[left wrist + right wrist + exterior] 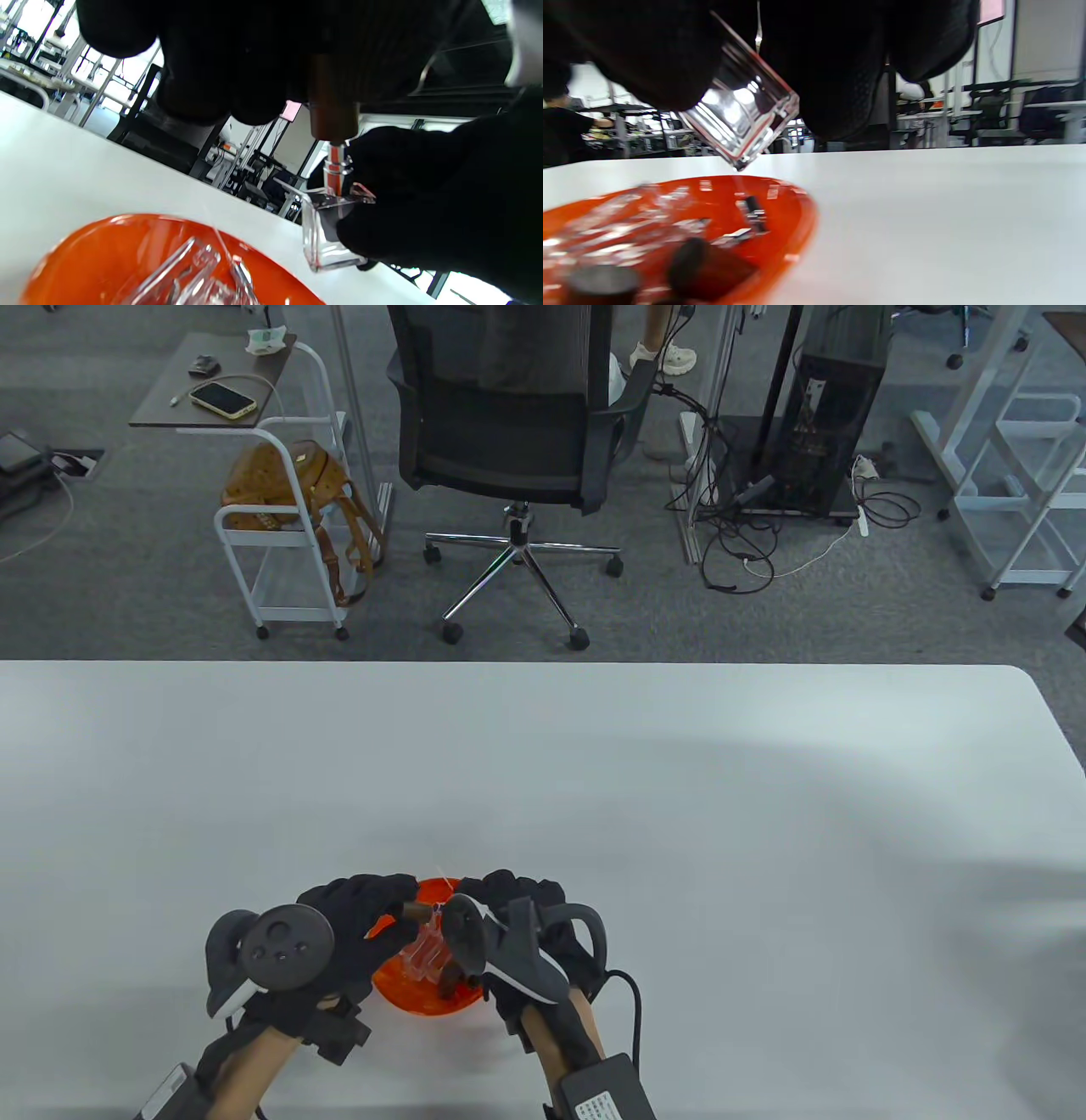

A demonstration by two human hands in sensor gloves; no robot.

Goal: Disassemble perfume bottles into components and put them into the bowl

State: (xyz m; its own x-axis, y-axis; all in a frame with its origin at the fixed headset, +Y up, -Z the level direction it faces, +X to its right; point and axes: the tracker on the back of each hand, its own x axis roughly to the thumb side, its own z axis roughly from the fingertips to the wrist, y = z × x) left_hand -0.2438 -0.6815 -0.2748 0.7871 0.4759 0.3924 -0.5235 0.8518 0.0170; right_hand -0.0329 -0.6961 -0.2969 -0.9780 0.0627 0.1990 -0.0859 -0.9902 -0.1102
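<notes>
We hold the bottle above the bowl, right hand clamped on its glass, left hand pinching the cap to pull it, so parts drop in.

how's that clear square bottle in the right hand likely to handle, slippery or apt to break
Probably slippery: the clear bottle has smooth, glossy faces, and the right hand holds it only by gloved fingers. Likely rigid, and it may crack if dropped. Its flat sides and square base suggest it won't roll, unlike the round brown cap the left hand grips.
</notes>
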